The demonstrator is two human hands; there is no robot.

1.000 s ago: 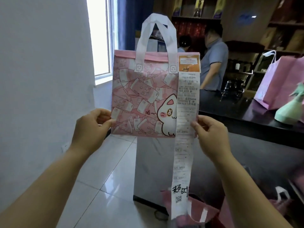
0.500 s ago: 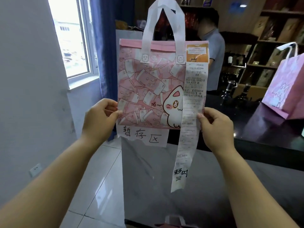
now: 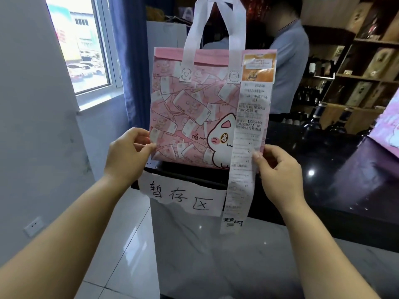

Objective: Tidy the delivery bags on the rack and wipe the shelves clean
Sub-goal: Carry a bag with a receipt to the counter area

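A pink delivery bag [image 3: 190,108] with a white cat print and white handles stands upright at the left end of a black counter top [image 3: 323,160]. My left hand [image 3: 127,156] pinches its lower left edge. My right hand [image 3: 278,171] pinches its lower right edge together with a long white receipt [image 3: 241,169] that hangs from an orange sticker at the bag's top right. The receipt's tail dangles below the counter edge. A torn paper sign [image 3: 181,195] with handwritten characters is stuck to the counter's front just under the bag.
A second pink-purple bag [image 3: 386,130] stands at the right edge on the counter. A person in a blue shirt [image 3: 287,67] stands behind it, before wooden shelves and dark bottles [image 3: 317,117]. A white wall, a window and a blue curtain are on the left, tiled floor below.
The bag has risen from below counter height up to the counter's left end, both hands still holding its lower edges. The view has moved closer; the paper sign came into sight.
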